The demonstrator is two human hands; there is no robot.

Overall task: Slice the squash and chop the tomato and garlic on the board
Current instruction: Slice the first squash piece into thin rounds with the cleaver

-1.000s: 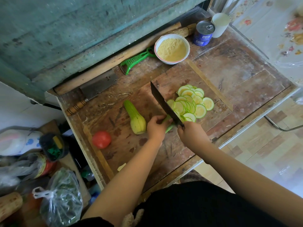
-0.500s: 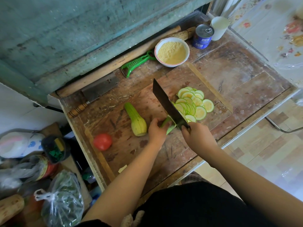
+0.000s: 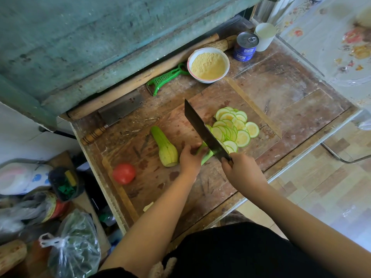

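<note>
My right hand grips the handle of a dark cleaver, whose blade rests against the cut face of a short green squash end. My left hand holds that squash end down on the worn wooden board. Several round pale-green slices lie fanned out just right of the blade. Another squash half lies to the left of my left hand. A red tomato sits near the board's left edge. A small pale piece, perhaps garlic, lies at the near edge.
Behind the board lie a rolling pin, a second cleaver, a green peeler, a bowl of yellow flour, a blue tin and a white cup. Bags and jars crowd the floor at left.
The cleaver rose and came back down on the squash end. My left hand stayed on the squash end. The view shifted slightly.
</note>
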